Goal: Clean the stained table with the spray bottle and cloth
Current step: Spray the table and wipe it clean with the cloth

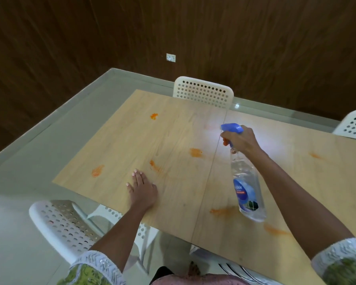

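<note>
The person's right hand (242, 139) grips the neck of the spray bottle (247, 183), a finger on its orange trigger, holding it above the table (121, 140) with the nozzle aimed toward the far side; the left hand (141, 187) lies flat, fingers straight, on the wood near the front edge; orange stains (196, 152) dot the surface; no cloth is in view. To spray well, she would likely aim at each stain in turn, keeping the nozzle low so mist lands on the marks, not past them.
</note>
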